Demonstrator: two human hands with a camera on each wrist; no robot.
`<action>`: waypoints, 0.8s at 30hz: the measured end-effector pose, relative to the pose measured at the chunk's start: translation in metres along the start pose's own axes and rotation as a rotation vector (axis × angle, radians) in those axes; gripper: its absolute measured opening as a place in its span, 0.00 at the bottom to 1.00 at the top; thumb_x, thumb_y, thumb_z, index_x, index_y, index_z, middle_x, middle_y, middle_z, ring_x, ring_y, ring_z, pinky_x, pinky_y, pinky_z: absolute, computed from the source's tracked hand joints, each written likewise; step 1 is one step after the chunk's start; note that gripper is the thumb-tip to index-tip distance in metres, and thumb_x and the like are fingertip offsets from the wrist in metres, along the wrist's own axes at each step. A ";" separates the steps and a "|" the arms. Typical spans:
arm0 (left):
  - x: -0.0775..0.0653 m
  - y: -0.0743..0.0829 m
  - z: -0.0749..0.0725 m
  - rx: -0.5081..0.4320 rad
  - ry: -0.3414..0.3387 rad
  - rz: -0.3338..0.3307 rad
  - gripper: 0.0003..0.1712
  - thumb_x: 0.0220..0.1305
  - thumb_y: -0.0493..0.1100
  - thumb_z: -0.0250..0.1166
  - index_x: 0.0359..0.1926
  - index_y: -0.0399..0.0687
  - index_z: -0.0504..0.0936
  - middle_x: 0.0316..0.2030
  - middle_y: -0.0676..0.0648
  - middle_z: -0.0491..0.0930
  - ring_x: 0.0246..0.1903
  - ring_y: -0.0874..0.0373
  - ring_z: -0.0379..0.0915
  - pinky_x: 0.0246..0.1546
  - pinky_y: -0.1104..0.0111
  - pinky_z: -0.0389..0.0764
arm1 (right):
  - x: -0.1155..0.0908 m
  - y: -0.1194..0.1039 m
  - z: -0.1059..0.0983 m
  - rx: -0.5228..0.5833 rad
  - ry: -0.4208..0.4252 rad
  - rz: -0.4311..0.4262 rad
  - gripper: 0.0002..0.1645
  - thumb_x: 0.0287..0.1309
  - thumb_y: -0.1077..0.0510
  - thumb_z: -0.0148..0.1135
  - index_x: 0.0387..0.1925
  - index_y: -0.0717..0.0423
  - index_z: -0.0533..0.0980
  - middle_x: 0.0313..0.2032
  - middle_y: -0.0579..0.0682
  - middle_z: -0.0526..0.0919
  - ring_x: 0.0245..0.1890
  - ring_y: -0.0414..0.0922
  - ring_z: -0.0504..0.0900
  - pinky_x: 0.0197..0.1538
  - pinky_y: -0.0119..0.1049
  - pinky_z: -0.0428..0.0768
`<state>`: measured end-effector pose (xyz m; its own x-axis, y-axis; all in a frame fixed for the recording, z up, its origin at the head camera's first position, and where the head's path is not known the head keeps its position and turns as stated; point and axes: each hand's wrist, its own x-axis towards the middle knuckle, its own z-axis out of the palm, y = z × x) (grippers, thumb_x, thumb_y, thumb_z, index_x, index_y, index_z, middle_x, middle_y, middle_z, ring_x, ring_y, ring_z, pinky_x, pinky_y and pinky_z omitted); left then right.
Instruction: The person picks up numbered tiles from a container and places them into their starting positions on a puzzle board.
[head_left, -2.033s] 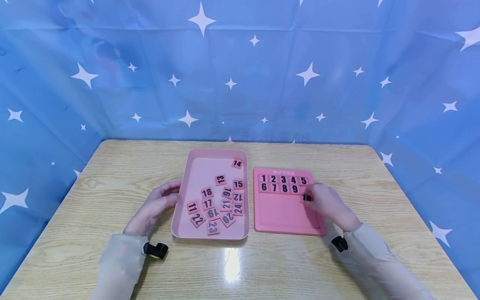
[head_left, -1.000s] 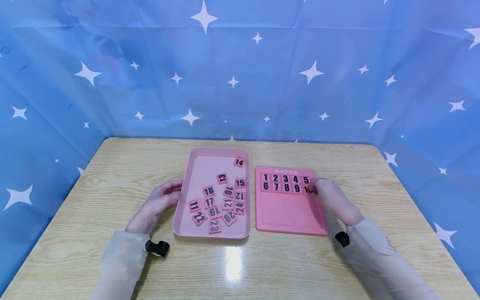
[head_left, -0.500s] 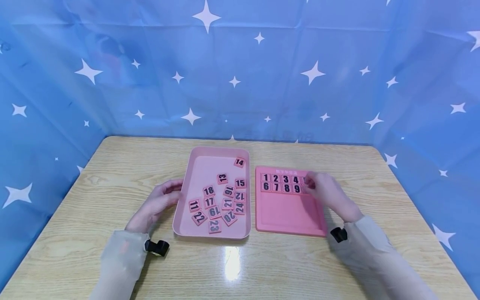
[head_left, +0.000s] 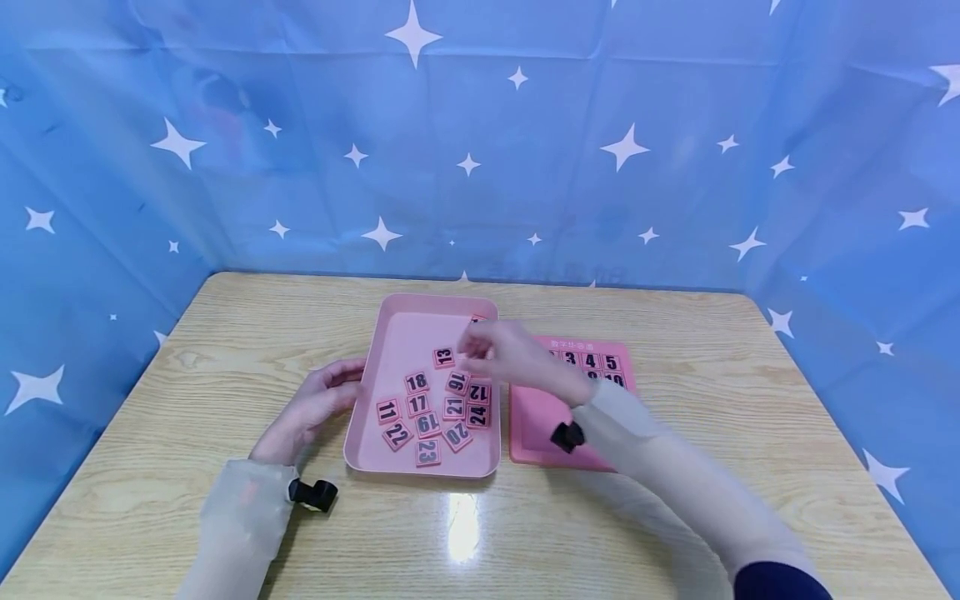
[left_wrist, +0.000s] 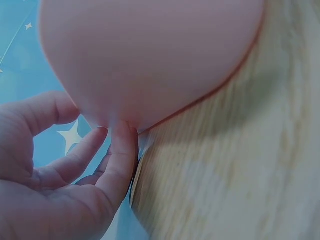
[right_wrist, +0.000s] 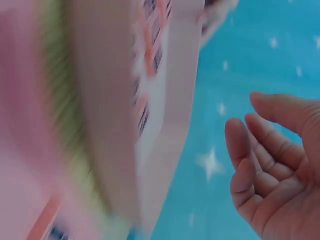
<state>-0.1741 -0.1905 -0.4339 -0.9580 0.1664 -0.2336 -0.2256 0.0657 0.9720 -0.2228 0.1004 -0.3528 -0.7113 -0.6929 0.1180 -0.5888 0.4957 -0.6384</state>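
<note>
My left hand (head_left: 317, 406) rests its fingertips against the left outer wall of a shallow pink tray (head_left: 405, 337). In the left wrist view, the fingers (left_wrist: 122, 160) touch the tray's side without wrapping round it. Loose pink number tiles lie in the tray, among them tile 13 (head_left: 443, 357) and tile 23 (head_left: 428, 452). Over the tray's right side is my right hand (head_left: 517, 358), its fingers loosely bent and holding nothing in the right wrist view. It hides tile 15 and part of tile 14. Right of the tray lies a pink number board (head_left: 540, 429), with tile 10 (head_left: 615, 380) under tile 5.
Both tray and board lie on a wood-grain table (head_left: 285, 325). Behind it hangs a blue curtain (head_left: 315, 100) with white stars. Dark wrist straps (head_left: 315, 496) are on both sleeves. The right forearm crosses over the board's lower right.
Tile 10 went into the board's second row, pressed in by my right hand, which then let go and moved left over the tray. My left hand stays at the tray's side.
</note>
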 end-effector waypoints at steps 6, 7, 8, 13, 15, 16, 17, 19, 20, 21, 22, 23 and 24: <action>0.000 0.000 0.000 0.003 0.006 -0.006 0.32 0.60 0.31 0.57 0.64 0.26 0.60 0.58 0.28 0.66 0.40 0.65 0.73 0.41 0.75 0.76 | 0.043 -0.028 0.035 -0.002 -0.148 0.046 0.09 0.52 0.65 0.65 0.37 0.64 0.80 0.32 0.51 0.84 0.33 0.40 0.80 0.39 0.24 0.77; 0.000 0.000 0.000 0.003 0.006 -0.007 0.32 0.60 0.31 0.57 0.64 0.26 0.60 0.58 0.28 0.66 0.40 0.65 0.73 0.41 0.75 0.76 | 0.047 -0.030 0.041 -0.002 -0.175 0.069 0.09 0.53 0.64 0.66 0.38 0.64 0.80 0.32 0.50 0.83 0.33 0.40 0.80 0.39 0.24 0.76; 0.000 0.000 0.000 0.004 0.007 -0.007 0.32 0.60 0.31 0.57 0.64 0.26 0.60 0.58 0.29 0.66 0.40 0.65 0.73 0.41 0.75 0.76 | 0.052 -0.032 0.046 -0.002 -0.199 0.087 0.10 0.52 0.64 0.66 0.38 0.64 0.80 0.31 0.50 0.83 0.33 0.40 0.79 0.39 0.23 0.76; 0.000 0.000 0.000 0.007 -0.001 -0.004 0.32 0.60 0.31 0.57 0.64 0.26 0.60 0.58 0.28 0.66 0.40 0.65 0.73 0.41 0.75 0.76 | 0.067 -0.032 0.069 -0.013 -0.244 0.125 0.09 0.50 0.63 0.69 0.35 0.61 0.82 0.30 0.49 0.83 0.32 0.38 0.79 0.37 0.22 0.75; 0.000 -0.001 0.000 0.008 -0.005 -0.002 0.32 0.60 0.31 0.57 0.64 0.26 0.60 0.58 0.28 0.66 0.40 0.65 0.73 0.41 0.75 0.76 | 0.071 -0.031 0.076 -0.009 -0.251 0.141 0.07 0.50 0.64 0.68 0.33 0.61 0.82 0.30 0.49 0.84 0.32 0.38 0.79 0.37 0.22 0.75; 0.001 -0.001 0.000 0.007 -0.006 -0.003 0.32 0.60 0.31 0.57 0.64 0.26 0.60 0.59 0.28 0.66 0.40 0.65 0.73 0.41 0.75 0.76 | 0.071 -0.030 0.078 -0.007 -0.259 0.153 0.06 0.50 0.64 0.68 0.33 0.61 0.82 0.30 0.50 0.84 0.31 0.38 0.79 0.36 0.22 0.75; 0.001 -0.001 0.000 0.009 -0.007 -0.003 0.32 0.59 0.31 0.57 0.64 0.27 0.60 0.59 0.28 0.65 0.41 0.64 0.73 0.41 0.75 0.76 | 0.072 -0.030 0.080 0.000 -0.267 0.169 0.05 0.50 0.65 0.68 0.32 0.61 0.82 0.30 0.49 0.84 0.31 0.38 0.78 0.36 0.22 0.75; 0.001 -0.001 -0.001 0.012 -0.006 -0.004 0.32 0.59 0.32 0.57 0.64 0.27 0.60 0.59 0.28 0.66 0.41 0.64 0.73 0.41 0.75 0.75 | 0.073 -0.028 0.085 0.002 -0.284 0.183 0.05 0.48 0.66 0.69 0.31 0.61 0.82 0.29 0.49 0.83 0.29 0.37 0.77 0.35 0.22 0.74; 0.001 -0.001 -0.001 0.014 -0.005 -0.005 0.32 0.59 0.32 0.57 0.64 0.27 0.60 0.59 0.28 0.66 0.42 0.63 0.73 0.41 0.75 0.75 | 0.073 -0.027 0.087 0.001 -0.292 0.190 0.05 0.48 0.65 0.69 0.30 0.60 0.82 0.28 0.48 0.83 0.28 0.36 0.76 0.34 0.22 0.74; 0.001 -0.001 -0.001 0.014 -0.004 -0.005 0.32 0.59 0.32 0.57 0.64 0.27 0.60 0.59 0.28 0.66 0.41 0.63 0.73 0.41 0.75 0.75 | 0.073 -0.027 0.089 -0.001 -0.301 0.196 0.06 0.46 0.65 0.71 0.30 0.60 0.82 0.27 0.46 0.82 0.28 0.36 0.76 0.33 0.22 0.73; 0.001 -0.002 -0.001 0.016 -0.002 -0.005 0.32 0.59 0.32 0.56 0.64 0.27 0.60 0.59 0.28 0.66 0.42 0.63 0.73 0.41 0.75 0.75 | 0.073 -0.026 0.090 -0.008 -0.309 0.199 0.08 0.45 0.64 0.72 0.30 0.60 0.82 0.26 0.45 0.81 0.27 0.36 0.75 0.32 0.21 0.73; 0.001 -0.002 -0.001 0.018 -0.001 -0.003 0.32 0.59 0.32 0.56 0.64 0.27 0.60 0.58 0.28 0.66 0.41 0.63 0.73 0.40 0.76 0.75 | 0.073 -0.025 0.092 -0.014 -0.315 0.198 0.09 0.44 0.64 0.73 0.30 0.60 0.82 0.25 0.44 0.80 0.26 0.35 0.74 0.31 0.21 0.72; 0.001 -0.002 -0.002 0.018 0.000 -0.001 0.32 0.59 0.32 0.56 0.64 0.27 0.60 0.58 0.28 0.66 0.41 0.63 0.73 0.40 0.76 0.75 | 0.073 -0.025 0.093 -0.027 -0.320 0.193 0.09 0.43 0.63 0.73 0.30 0.59 0.82 0.24 0.43 0.79 0.26 0.35 0.73 0.31 0.21 0.72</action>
<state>-0.1753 -0.1921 -0.4365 -0.9578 0.1663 -0.2346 -0.2234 0.0835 0.9712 -0.2243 -0.0111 -0.3989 -0.6567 -0.7118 -0.2492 -0.4687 0.6441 -0.6046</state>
